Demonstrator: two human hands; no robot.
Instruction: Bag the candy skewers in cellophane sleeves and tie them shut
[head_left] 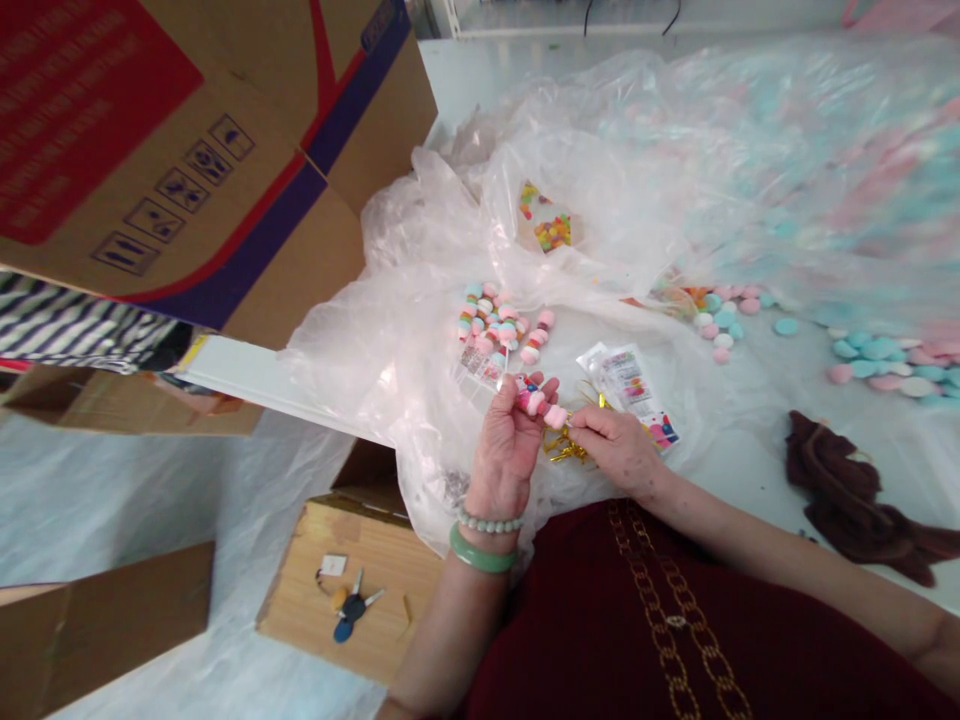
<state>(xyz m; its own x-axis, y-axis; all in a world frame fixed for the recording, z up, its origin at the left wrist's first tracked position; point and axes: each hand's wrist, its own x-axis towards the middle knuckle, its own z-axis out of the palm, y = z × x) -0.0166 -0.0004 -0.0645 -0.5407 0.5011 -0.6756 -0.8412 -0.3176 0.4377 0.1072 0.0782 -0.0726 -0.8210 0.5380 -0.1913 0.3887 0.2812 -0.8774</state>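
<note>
Both hands are on it here, just over the near edge of the tabletop (757, 425)! The left hand (511, 440), palm up, has a narrow grip, fingers curled around a row of pink candies (546, 408) that slants down toward the right hand (616, 448). And the right? Thumb and forefinger pinched tight at the row's lower end, exactly what lies between the tips too small to tell.

Right beneath, a bunch of gold strips (564, 446); just beside them, further from the near edge, printed packets (628, 378). Beyond the left hand, a cluster of candy rows (491, 318) lies on crumpled clear plastic (442, 300). Over toward the right edge of the tabletop, loose pink, blue and white candies (885, 362), a brown cloth (847, 490) nearer the near edge. A big cardboard box (262, 190) looms at the far left corner, and down below the near edge, keys (352, 605) rest on a wooden surface (300, 590).
</note>
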